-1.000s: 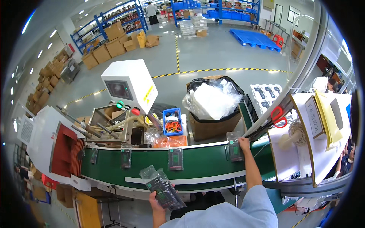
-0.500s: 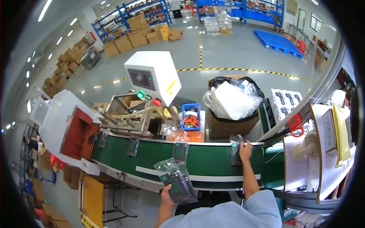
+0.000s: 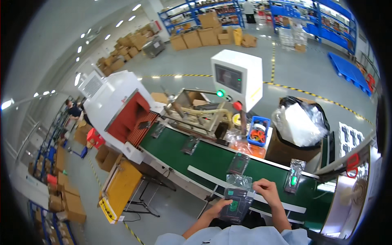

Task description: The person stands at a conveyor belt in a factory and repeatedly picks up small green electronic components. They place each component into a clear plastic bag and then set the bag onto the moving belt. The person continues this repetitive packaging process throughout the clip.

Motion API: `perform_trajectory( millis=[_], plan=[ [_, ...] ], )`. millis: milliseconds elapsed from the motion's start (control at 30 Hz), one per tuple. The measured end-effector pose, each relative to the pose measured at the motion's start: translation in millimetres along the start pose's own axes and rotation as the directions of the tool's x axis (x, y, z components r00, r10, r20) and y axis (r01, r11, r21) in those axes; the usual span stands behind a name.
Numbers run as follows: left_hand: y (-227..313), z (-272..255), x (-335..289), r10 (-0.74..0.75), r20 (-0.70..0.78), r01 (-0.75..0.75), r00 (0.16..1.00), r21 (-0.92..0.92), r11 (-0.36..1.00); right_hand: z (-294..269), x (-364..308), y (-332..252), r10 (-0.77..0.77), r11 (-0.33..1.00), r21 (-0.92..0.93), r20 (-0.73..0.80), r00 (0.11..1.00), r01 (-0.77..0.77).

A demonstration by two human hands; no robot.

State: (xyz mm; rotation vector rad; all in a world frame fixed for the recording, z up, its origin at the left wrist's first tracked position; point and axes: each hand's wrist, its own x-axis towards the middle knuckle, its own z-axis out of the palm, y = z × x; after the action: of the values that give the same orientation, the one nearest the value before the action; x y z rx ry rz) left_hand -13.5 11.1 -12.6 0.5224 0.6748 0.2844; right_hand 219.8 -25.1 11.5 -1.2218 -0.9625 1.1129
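Note:
My left hand (image 3: 220, 208) grips a flat dark pack (image 3: 237, 206) in a clear plastic bag, printed with green, near the belt's front edge. Whether more than one pack is in that grip, I cannot tell. At the bag's upper right edge, my right hand (image 3: 267, 191) is closed in a pinch, its fingertips at the clear film. Just beyond the held pack lies a similar bagged pack (image 3: 239, 164) on the green conveyor belt (image 3: 216, 156). Another bagged pack (image 3: 294, 176) rests on the belt to the right of my right hand.
More bagged packs (image 3: 190, 145) lie leftward along the belt, toward a white machine (image 3: 110, 96) with a red opening. Behind the belt stand a control box (image 3: 239, 77), a blue bin (image 3: 258, 130) and a carton (image 3: 292, 153) lined with a black bag. A white guide rail (image 3: 245, 190) runs along the front.
My right hand has left the pack on the belt at right and come to the held bag. The view has swung left, showing more of the white machine.

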Motion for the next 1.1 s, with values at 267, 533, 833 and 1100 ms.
perform_trajectory(
  millis=[267, 533, 833, 1100],
  plan=[
    [7.8, 5.4, -24.3, 0.099, 0.011, -0.097, 0.995, -0.108, 0.989, 15.4, -10.0, 2.4, 0.186, 0.978, 0.095, 0.016, 0.982, -0.187],
    [3.1, -0.6, -17.3, 0.146, -0.052, -0.145, 0.988, 0.038, 0.989, 26.7, -24.4, 21.1, 0.178, 0.982, -0.074, 0.108, 0.978, -0.171],
    [21.6, 0.3, -9.0, 0.234, -0.051, -0.239, 0.971, -0.138, 0.961, 19.0, -25.4, -7.5, 0.062, 0.937, -0.348, 0.195, 0.979, 0.01],
    [49.7, -5.8, 3.3, 0.508, -0.105, -0.514, 0.855, -0.298, 0.804, -42.9, -44.9, 19.8, 0.129, 0.947, -0.307, 0.079, 0.989, -0.099]
  ],
)
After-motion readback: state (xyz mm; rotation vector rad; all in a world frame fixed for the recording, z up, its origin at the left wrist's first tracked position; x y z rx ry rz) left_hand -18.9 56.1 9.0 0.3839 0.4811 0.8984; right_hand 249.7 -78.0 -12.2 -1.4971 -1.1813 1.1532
